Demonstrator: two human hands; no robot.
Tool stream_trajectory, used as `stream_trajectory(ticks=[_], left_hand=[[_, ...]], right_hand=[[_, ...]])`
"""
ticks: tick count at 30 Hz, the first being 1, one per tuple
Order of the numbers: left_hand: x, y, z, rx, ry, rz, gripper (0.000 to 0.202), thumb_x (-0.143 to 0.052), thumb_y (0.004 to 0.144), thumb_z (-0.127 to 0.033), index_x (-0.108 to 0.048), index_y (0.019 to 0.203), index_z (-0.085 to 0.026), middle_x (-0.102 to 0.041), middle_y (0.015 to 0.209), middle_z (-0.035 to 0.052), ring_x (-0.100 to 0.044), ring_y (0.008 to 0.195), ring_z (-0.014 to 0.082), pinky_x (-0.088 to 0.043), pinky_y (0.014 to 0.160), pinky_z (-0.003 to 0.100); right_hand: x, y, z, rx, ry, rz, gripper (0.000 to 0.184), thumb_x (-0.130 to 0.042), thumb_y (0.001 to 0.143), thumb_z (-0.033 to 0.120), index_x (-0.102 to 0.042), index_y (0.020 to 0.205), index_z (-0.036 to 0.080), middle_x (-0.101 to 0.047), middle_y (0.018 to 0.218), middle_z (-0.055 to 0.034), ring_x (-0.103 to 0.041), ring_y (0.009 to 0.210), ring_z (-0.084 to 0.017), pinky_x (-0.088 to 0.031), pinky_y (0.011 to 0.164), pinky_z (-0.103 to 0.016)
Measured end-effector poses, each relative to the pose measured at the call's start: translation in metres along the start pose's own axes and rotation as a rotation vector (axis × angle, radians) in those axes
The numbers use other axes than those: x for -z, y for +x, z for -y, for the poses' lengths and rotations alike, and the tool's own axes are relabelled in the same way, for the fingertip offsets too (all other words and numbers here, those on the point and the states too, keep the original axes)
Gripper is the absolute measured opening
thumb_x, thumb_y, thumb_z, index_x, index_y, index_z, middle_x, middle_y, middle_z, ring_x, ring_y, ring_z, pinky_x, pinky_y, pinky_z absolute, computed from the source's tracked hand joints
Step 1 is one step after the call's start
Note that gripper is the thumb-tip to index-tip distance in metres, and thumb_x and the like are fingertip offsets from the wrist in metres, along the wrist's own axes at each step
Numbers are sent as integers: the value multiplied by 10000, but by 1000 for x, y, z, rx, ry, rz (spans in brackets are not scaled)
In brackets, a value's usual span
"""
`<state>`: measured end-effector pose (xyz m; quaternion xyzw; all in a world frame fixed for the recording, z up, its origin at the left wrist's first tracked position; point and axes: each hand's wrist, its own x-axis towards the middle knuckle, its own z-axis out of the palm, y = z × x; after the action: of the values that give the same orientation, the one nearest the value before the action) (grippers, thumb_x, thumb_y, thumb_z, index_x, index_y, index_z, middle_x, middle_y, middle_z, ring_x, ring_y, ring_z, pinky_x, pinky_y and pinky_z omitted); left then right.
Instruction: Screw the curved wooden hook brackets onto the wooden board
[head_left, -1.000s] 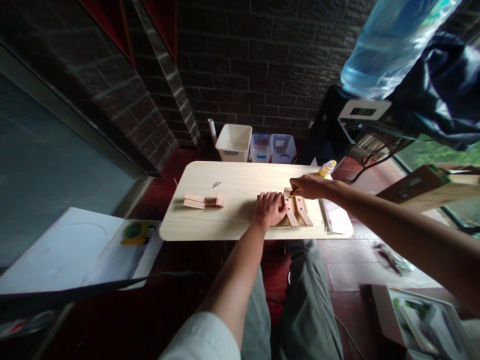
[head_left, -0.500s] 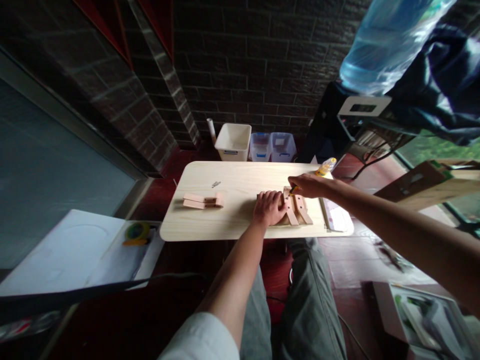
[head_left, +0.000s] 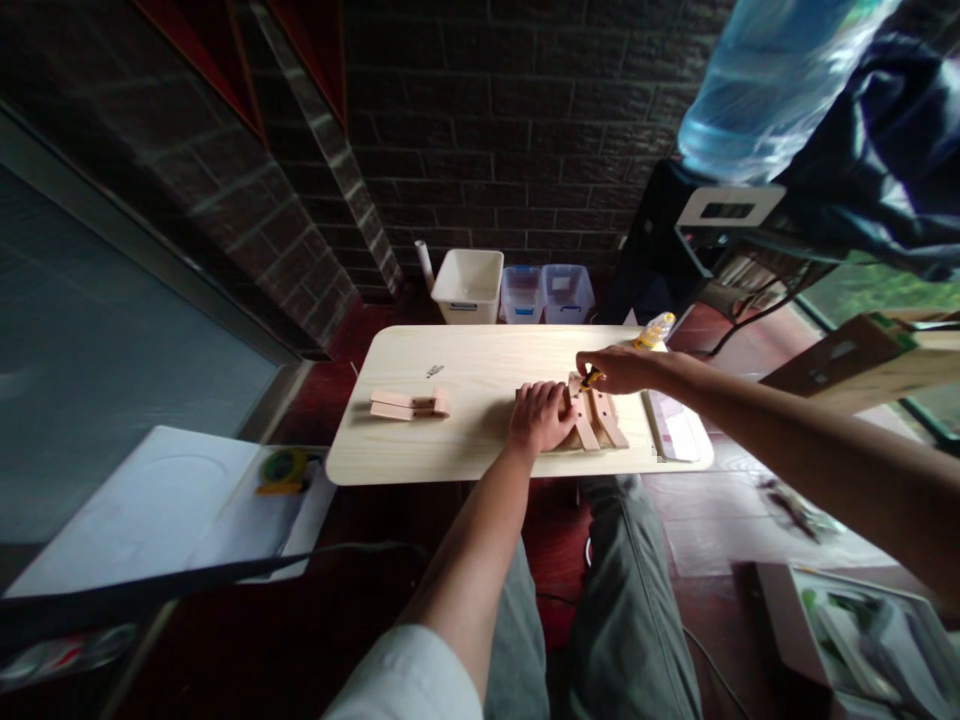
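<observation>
My left hand [head_left: 538,415] lies over the left part of a wooden assembly [head_left: 609,418] on the table, fingers curled onto it and holding it down. The assembly has slanted pale slats with dark holes or screw heads. In my right hand [head_left: 619,368] is a small yellow-and-black screwdriver [head_left: 590,381], its tip pointing down at the far end of a slat. Whether the tip sits in a screw is too small to tell. Away to the left rests another joined wooden piece [head_left: 410,404]. Behind that piece lie several small dark screws [head_left: 435,371].
The pale table [head_left: 450,455] has rounded corners. On its right side are a yellow-capped clear bottle [head_left: 654,330] and a flat whitish tray [head_left: 677,428]. Beyond the far edge stand a cream bin [head_left: 469,285] and two clear boxes [head_left: 566,292]. A yellow tape measure [head_left: 283,468] is at left.
My right hand has turned slightly around the screwdriver, so more of its yellow handle shows. My left hand keeps its place on the wood. The whole view has shifted a little.
</observation>
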<state>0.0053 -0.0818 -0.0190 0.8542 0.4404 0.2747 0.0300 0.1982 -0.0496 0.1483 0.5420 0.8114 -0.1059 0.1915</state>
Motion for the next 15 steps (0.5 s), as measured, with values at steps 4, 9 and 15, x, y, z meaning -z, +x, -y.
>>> stream_trajectory(ticks=[4,9,15], left_hand=[[1,0,-1,5,3,3,388,-600,1022,-469,-630,1343,-252,-725,1262,117,-629,1234,329,-427,1125,532],[3,0,-1,-2,8,5,377,-609,1016,-454,-637,1337,-258,-728,1253,111,-631,1226,320,-434,1125,523],[1,-1,0,-2,15,16,402,-622,1025,-461,-645,1341,-214,-716,1266,119,-622,1242,308,-449,1138,521]], right_hand=[[3,-1,-3,20,-4,-3,350,-703,1046,405,-680,1321,189,-727,1284,-86,-740,1072,-225,-649,924,-439],[1,1,-1,13,2,-30,358,-699,1048,409,-675,1331,190,-724,1293,-89,-739,1076,-225,-649,925,-440],[-7,2,2,-9,24,-47,373,-697,1049,417,-667,1344,190,-722,1294,-90,-740,1070,-225,-650,919,-439]])
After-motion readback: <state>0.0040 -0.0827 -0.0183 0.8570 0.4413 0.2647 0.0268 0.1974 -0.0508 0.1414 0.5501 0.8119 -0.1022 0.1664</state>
